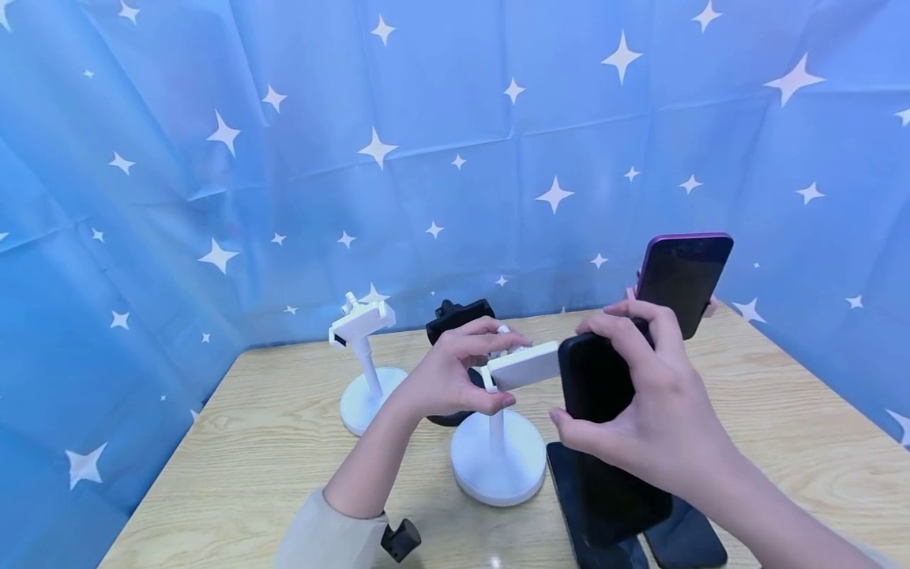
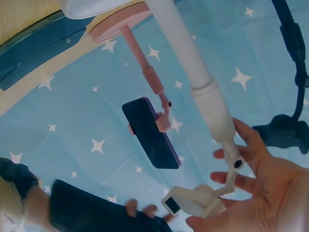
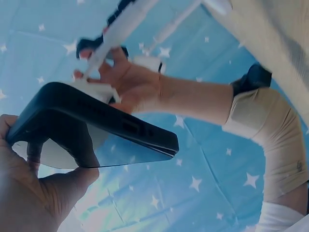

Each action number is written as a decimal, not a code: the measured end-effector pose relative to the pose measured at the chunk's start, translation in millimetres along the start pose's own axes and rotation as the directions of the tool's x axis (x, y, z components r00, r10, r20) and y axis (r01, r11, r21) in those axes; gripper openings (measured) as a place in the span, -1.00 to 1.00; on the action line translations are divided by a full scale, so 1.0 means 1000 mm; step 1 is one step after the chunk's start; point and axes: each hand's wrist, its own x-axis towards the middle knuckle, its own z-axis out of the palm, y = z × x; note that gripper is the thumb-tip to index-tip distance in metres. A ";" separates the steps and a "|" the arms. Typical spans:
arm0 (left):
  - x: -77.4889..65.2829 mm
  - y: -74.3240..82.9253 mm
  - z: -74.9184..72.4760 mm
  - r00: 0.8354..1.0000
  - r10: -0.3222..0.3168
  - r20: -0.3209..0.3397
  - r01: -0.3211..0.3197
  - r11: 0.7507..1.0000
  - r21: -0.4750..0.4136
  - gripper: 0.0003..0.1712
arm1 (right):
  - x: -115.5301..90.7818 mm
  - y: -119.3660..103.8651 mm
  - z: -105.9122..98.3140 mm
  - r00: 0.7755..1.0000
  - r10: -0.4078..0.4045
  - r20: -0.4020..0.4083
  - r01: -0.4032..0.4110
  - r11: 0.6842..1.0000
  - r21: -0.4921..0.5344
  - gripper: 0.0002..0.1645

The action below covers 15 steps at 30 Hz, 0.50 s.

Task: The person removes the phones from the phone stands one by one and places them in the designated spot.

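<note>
My left hand [image 1: 458,363] grips a white phone stand [image 1: 501,462] at its clamp, thumb below and fingers above and behind. In the left wrist view those fingers curl round the stand's joint [image 2: 236,163] and the back of the clamp [image 2: 193,199]. Tilted upright in my right hand [image 1: 664,403] is a black phone [image 1: 593,375], pinched across its width between thumb and fingers. Its upper left edge is right beside the clamp's right end in the head view. The right wrist view shows the dark phone [image 3: 106,118] end-on, with the thumb along its lower edge.
Another white stand [image 1: 370,395] is at the back left, with a black stand [image 1: 455,316] partly behind my left hand. A purple-edged phone [image 1: 682,276] sits in a pink stand [image 2: 149,77] at the back right. Dark phones [image 1: 686,537] lie on the wooden table [image 1: 235,466].
</note>
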 end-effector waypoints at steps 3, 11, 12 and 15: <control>0.005 0.000 0.000 1.000 -0.009 -0.010 0.009 1.000 -0.013 -0.43 | -0.010 0.012 -0.002 0.998 0.049 0.034 -0.048 0.998 -0.033 -0.12; 0.016 0.000 0.000 0.998 -0.058 -0.029 0.058 0.998 -0.012 -0.41 | -0.042 0.047 0.006 0.974 0.151 0.171 -0.130 0.983 -0.128 -0.15; 0.018 0.000 0.000 0.998 -0.062 -0.028 0.062 0.998 -0.011 -0.41 | -0.046 0.052 0.007 0.967 0.170 0.191 -0.143 0.979 -0.144 -0.15; 0.024 -0.001 0.001 0.997 -0.068 -0.024 0.068 0.998 -0.005 -0.42 | -0.059 0.070 0.008 0.935 0.236 0.265 -0.187 0.962 -0.198 -0.13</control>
